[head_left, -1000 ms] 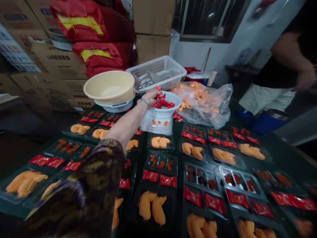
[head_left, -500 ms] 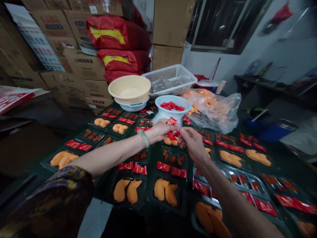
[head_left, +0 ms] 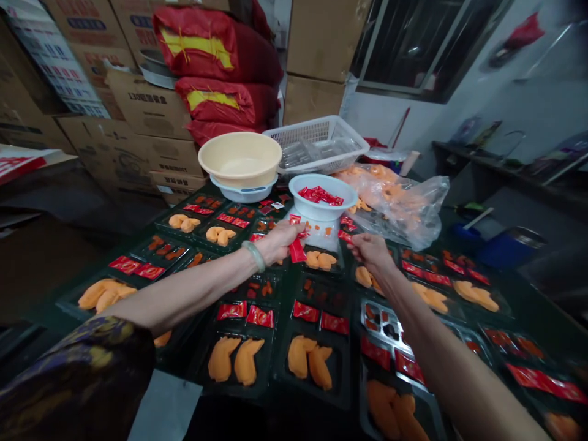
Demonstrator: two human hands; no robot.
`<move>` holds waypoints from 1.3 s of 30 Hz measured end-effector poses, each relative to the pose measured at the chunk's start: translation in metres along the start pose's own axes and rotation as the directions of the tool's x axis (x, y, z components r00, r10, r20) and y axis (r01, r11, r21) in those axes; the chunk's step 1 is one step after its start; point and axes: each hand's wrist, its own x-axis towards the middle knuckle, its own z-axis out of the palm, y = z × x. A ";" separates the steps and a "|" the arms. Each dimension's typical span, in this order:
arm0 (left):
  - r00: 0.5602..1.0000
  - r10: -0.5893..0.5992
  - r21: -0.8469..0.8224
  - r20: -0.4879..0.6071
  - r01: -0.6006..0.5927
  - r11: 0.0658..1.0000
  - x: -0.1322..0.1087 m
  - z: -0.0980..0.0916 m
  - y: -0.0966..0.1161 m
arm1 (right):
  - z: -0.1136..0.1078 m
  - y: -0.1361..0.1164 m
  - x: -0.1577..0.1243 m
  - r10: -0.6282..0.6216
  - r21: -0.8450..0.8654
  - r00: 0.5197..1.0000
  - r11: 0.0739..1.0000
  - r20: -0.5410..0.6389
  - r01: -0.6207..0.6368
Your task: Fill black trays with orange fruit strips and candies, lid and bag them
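My left hand (head_left: 279, 241), with a pale bangle on its wrist, is closed on red sachets (head_left: 297, 250) that stick out past its fingers. To its right, my right hand (head_left: 372, 251) pinches one small red sachet (head_left: 345, 236) at its end. Between the hands lies a black tray (head_left: 337, 266) with orange wing-shaped pieces (head_left: 320, 260) at its near end. Just beyond, a light-blue bowl (head_left: 301, 211) holds many more red sachets (head_left: 320, 195). Nearer to me, other trays carry two red sachets each, orange pieces and small brownish-orange bits.
A cream basin (head_left: 215, 165) rests on a blue one (head_left: 243, 193) at the back. Beside it stand a white basket (head_left: 342, 162) of clear plastic and a clear bag (head_left: 413, 208) of orange pieces. Cartons (head_left: 151, 101) and red sacks (head_left: 257, 52) are stacked behind the table.
My hands were together over the tray and are now apart. The right hand has moved right with one sachet; the left has shifted slightly left, still holding sachets. The view has shifted slightly.
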 end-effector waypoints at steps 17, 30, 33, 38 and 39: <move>0.908 -0.014 0.444 0.419 -0.191 0.876 -0.010 -0.018 -0.016 | 0.037 -0.029 0.004 -0.183 -0.372 0.960 0.893 0.213 0.253; 0.948 -0.163 0.240 0.274 0.097 0.966 -0.009 -0.058 0.000 | 0.049 -0.039 0.009 -0.179 -0.193 0.952 0.954 0.247 0.229; 0.969 -0.140 0.123 0.206 0.117 0.985 -0.009 -0.066 0.008 | 0.061 -0.024 0.032 -0.152 -0.302 0.968 0.930 0.198 0.208; 0.997 -0.036 -0.039 0.073 0.039 0.998 -0.012 -0.052 0.017 | 0.078 -0.022 0.029 -0.168 -0.444 0.979 0.873 0.112 0.201; 0.999 -0.005 -0.077 0.045 0.008 0.997 -0.012 -0.047 0.017 | 0.079 -0.024 0.016 -0.180 -0.454 0.978 0.867 0.103 0.207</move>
